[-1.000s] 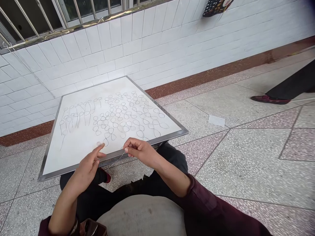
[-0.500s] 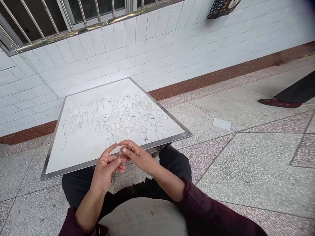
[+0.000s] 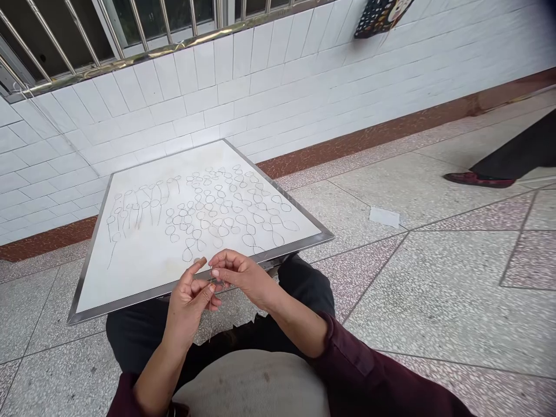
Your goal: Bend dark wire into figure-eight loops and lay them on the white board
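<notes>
Over the board's near edge, my left hand (image 3: 189, 298) pinches a thin, pale wire-like strand (image 3: 211, 323) between thumb and fingers, its index finger pointing up. The strand's tail hangs below my fingers. From the other side, my right hand (image 3: 243, 278) has its thumb and fingertips closed on the strand's upper part; its exact shape there is too small to make out. Beyond both hands lies a white board (image 3: 130, 275) with a metal rim. Many thin figure-eight loops (image 3: 249, 240) cover its middle and right. Single loops with long tails (image 3: 113, 249) lie at the left.
The board spans my knees and reaches towards the white tiled wall (image 3: 195, 87). Window bars (image 3: 139, 26) are above, and a patterned bag (image 3: 382, 17) hangs at upper right. A white paper (image 3: 384, 216) lies on the floor near another person's shoe (image 3: 480, 179).
My right fingers have drawn in from a raised, spread pose to a pinch close to my left hand. The strand's tail now hangs straighter and lower. The view has shifted slightly.
</notes>
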A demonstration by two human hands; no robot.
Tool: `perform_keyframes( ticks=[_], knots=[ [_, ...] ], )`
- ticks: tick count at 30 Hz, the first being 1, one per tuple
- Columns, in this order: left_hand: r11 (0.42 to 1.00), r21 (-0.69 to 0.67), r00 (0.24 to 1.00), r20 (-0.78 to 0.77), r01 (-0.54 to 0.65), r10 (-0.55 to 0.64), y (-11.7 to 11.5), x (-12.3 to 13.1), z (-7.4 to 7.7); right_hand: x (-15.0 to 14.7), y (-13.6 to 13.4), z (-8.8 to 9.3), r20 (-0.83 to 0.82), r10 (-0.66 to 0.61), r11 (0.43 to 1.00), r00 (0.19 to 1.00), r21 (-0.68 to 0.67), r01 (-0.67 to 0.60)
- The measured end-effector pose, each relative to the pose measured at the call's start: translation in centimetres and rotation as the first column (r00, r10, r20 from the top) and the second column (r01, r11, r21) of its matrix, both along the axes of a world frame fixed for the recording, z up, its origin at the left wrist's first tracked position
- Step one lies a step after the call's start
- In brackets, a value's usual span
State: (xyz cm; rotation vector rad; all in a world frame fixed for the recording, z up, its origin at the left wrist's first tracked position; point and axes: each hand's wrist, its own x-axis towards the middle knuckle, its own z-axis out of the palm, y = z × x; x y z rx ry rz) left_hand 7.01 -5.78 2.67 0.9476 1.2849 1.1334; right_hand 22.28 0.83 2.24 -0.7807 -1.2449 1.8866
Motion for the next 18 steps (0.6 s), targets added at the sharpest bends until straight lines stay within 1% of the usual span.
perform_keyframes(
  ticks=[4,8,13,18],
  knots=[
    [1.0,-0.006,0.999,0.017,0.029,-0.029,0.03,-0.2,-0.02,-0.02,0.09,-0.13,-0.007,0.033,0.999,0.999,0.02,-0.033],
    [1.0,0.021,0.997,0.078,0.007,-0.009,0.19,-0.28,-0.1,-0.06,0.17,-0.26,0.002,0.048,0.997,0.999,0.055,-0.048],
    [1.0,-0.012,0.995,0.094,0.015,-0.014,0.3,-0.28,-0.17,-0.18,0.14,-0.44,0.012,0.038,0.996,0.999,0.076,-0.039],
    [0.999,-0.031,0.995,0.097,0.036,-0.033,0.33,-0.51,-0.39,-0.11,0.16,-0.51,0.062,0.049,0.992,0.997,0.112,-0.056]
  ],
)
